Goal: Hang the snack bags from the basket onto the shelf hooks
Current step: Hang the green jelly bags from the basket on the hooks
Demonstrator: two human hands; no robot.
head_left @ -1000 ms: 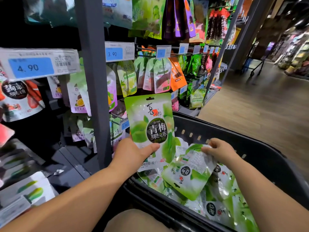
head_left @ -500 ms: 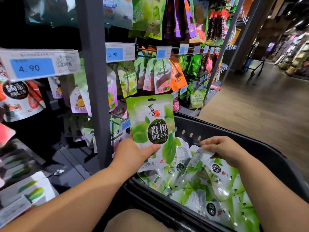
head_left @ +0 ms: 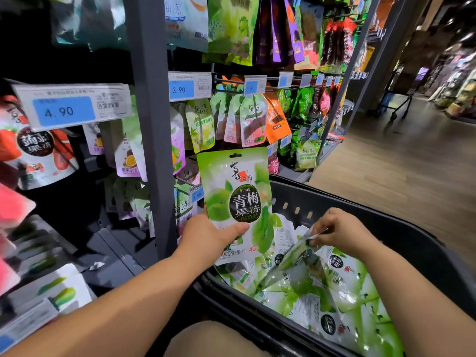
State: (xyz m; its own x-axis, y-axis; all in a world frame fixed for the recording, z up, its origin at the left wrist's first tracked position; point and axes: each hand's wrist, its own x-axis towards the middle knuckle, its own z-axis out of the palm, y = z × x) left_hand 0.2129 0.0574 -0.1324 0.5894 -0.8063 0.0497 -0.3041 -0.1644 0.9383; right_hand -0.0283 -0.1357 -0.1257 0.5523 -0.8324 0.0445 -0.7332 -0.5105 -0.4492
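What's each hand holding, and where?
The left hand grips the upright green bag near its bottom; the right hand pinches a second bag by its upper edge.

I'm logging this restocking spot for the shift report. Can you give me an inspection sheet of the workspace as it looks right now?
Surface: dark bottom shelf, with packets lying at its left end.
Job's things: green snack bag held upright; second bag tilted over the pile of similar bags in the black basket; shelf hook with a small blue tag, left of the upright bag.
Clutter: white scrap on the bottom shelf.
Grippers: left hand grips the green snack bag low down; right hand pinches the second bag's top edge.
Cables: nothing seen.
Surroundings: hanging packets, price tag reading 4.90, wooden floor, trolley far off.
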